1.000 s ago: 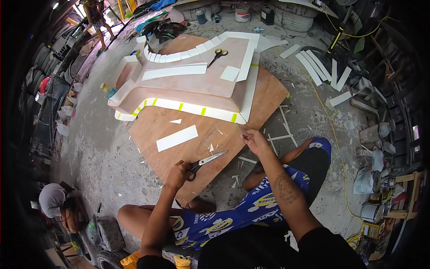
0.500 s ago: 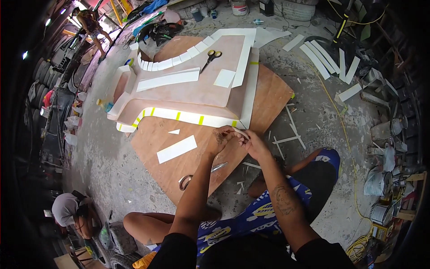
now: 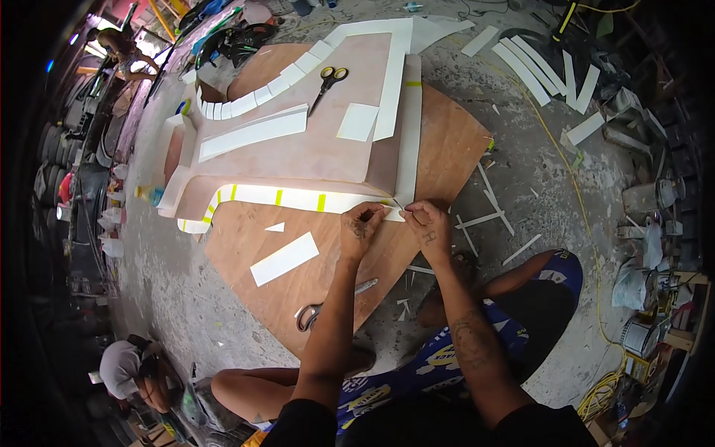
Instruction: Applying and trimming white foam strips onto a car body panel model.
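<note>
At the near right corner of a pinkish-tan moulded form (image 3: 298, 160), my left hand (image 3: 361, 226) and my right hand (image 3: 430, 229) face each other. Thumbs and fingers of both pinch a small pale strip (image 3: 394, 214), which lies against the white edging band (image 3: 298, 200). Short yellow tape pieces cross that band. Below my left forearm rests a pair of scissors (image 3: 304, 319) with brownish handles, partly hidden by the arm. Black-and-yellow scissors (image 3: 322, 91) lie on the form beside a long white strip (image 3: 253, 134) and a white square (image 3: 357, 121).
Plywood (image 3: 246, 242) under the form holds a white rectangle (image 3: 284, 258) and a white triangle (image 3: 275, 227). Cut white strips (image 3: 525, 71) and offcuts lie on the concrete at right, near a yellow cable (image 3: 555, 160). One person (image 3: 132, 369) crouches lower left; another (image 3: 123, 52) stands far left.
My hands have moved apart slightly and down against the edging at the corner; before, they held the pale strip close together. The view has shifted, moving the form left and up.
</note>
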Demonstrator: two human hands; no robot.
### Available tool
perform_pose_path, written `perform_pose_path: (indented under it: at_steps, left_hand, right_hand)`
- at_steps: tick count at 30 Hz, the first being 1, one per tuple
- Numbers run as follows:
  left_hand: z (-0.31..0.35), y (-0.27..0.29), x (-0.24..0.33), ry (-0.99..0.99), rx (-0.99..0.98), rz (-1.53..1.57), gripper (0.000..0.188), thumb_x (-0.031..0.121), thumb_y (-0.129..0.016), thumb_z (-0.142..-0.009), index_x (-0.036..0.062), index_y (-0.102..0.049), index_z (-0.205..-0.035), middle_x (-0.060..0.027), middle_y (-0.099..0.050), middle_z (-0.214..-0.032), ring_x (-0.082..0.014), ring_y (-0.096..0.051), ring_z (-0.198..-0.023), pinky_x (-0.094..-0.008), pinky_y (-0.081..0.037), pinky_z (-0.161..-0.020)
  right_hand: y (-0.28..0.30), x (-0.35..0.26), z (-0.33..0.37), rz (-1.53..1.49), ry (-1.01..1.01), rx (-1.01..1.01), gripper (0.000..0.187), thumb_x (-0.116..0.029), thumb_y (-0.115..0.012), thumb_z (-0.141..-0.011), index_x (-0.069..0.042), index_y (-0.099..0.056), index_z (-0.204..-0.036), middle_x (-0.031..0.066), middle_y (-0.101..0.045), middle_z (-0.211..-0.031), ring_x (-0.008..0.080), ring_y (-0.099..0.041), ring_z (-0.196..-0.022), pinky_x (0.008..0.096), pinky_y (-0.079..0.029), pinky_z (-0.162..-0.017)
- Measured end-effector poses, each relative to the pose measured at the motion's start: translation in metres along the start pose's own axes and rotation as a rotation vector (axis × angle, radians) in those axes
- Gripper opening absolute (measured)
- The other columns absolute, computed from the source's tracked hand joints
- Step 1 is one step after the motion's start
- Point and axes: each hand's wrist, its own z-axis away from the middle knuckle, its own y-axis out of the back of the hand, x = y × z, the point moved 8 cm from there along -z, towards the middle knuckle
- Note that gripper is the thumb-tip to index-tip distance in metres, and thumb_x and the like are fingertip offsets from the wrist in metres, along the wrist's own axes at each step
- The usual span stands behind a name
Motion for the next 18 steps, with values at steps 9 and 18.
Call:
perform_pose_path:
  at_steps: [9, 18]
  left_hand:
    - [0.002, -0.005, 0.030, -0.091, 0.145, -0.172, 0.011, 0.002, -0.067, -0.084, -0.0027, -0.069, -0.094, -0.0082, -0.063, -0.077, -0.0118, -0.055, -0.060, -0.0253, -0.043, -0.057]
    - [0.002, -0.009, 0.030, -0.003, 0.170, -0.184, 0.013, 0.004, -0.065, -0.085, -0.0011, -0.070, -0.097, -0.0066, -0.063, -0.081, -0.0123, -0.055, -0.067, -0.0255, -0.044, -0.062]
  right_hand:
    - [0.000, 0.013, 0.003, -0.041, 0.047, 0.066, 0.013, -0.002, -0.070, -0.078, -0.003, -0.063, -0.089, 0.0105, -0.067, -0.085, 0.0279, -0.065, -0.079, 0.0345, -0.050, -0.073]
    - [-0.001, 0.011, 0.001, -0.087, -0.029, 0.043, 0.016, 0.002, -0.070, -0.074, -0.004, -0.063, -0.087, 0.0091, -0.067, -0.087, 0.0271, -0.065, -0.084, 0.0345, -0.051, -0.077]
